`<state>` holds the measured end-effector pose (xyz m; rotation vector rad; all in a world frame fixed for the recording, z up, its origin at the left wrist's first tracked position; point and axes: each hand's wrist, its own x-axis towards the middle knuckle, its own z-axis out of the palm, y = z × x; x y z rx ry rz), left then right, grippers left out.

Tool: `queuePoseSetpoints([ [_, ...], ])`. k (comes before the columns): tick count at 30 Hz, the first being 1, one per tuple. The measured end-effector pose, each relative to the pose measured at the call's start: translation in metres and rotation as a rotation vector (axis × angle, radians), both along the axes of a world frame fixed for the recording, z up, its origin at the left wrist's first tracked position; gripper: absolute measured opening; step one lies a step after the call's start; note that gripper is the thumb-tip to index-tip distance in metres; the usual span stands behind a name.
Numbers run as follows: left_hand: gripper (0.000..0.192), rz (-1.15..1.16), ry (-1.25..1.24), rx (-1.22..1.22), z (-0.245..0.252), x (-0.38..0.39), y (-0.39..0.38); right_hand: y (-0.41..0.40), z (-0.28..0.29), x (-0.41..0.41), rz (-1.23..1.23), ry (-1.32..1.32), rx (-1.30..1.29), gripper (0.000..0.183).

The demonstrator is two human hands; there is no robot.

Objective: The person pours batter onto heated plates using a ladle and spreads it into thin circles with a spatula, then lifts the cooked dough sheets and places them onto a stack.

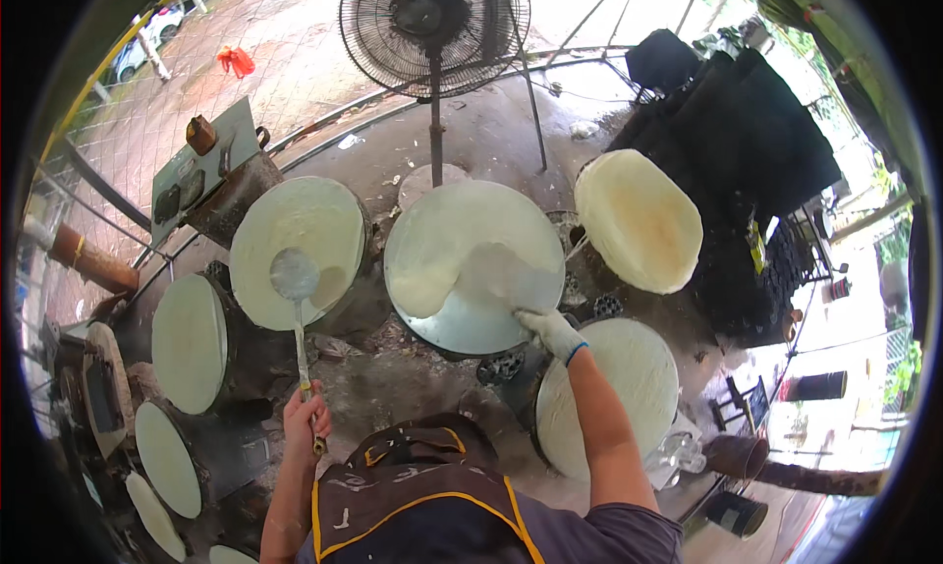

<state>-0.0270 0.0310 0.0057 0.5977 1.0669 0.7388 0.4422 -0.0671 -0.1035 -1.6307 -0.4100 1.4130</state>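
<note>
My bare left hand point(308, 422) is closed around the handle of a metal ladle point(295, 274), whose round bowl lies over the batter-covered round griddle point(258, 218) at the left. My right hand point(551, 333), in a white knitted glove with a blue cuff, is at the lower right edge of the middle griddle point(449, 332). Pale batter point(423, 288) covers the upper part of this plate, and bare metal shows below. Whether the gloved fingers grip anything is hard to tell. A browned flatbread point(641, 221) stands tilted at the right of the middle griddle.
Another covered griddle point(611, 394) lies below my right forearm, and several more line the left side. A pedestal fan point(435, 33) stands beyond the middle griddle. A rusty stove point(236, 203) is at the upper left. Black cloth point(737, 136) hangs over something at the right.
</note>
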Motion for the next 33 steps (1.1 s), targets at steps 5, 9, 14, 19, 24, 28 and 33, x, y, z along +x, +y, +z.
queuePoseSetpoints([
  [5, 0.028, -0.095, -0.048, -0.035, -0.007, -0.060, 0.023, -0.047, 0.035, -0.099, -0.061, 0.202, -0.051, 0.033],
  [9, 0.027, -0.210, -0.095, -0.066, -0.008, -0.118, 0.049, -0.048, 0.010, -0.231, -0.491, 0.272, 0.113, 0.035],
  [14, 0.026, -0.321, -0.115, -0.092, -0.014, -0.179, 0.075, 0.075, -0.018, -0.322, -0.322, 0.286, 0.163, 0.041],
  [19, 0.027, -0.304, -0.223, -0.061, -0.018, -0.238, 0.085, 0.092, -0.045, -0.389, -0.676, -0.185, 0.064, 0.039],
  [24, 0.028, -0.287, -0.247, -0.107, -0.028, -0.253, 0.087, 0.106, -0.044, -0.413, -0.593, -0.428, 0.043, 0.037],
  [28, 0.029, -0.298, -0.257, -0.124, -0.028, -0.249, 0.080, 0.073, -0.064, -0.370, -0.787, -0.232, 0.016, 0.033],
  [33, 0.029, -0.318, -0.269, -0.134, -0.015, -0.215, 0.058, 0.055, -0.040, -0.377, -1.008, -0.141, 0.084, 0.032],
])
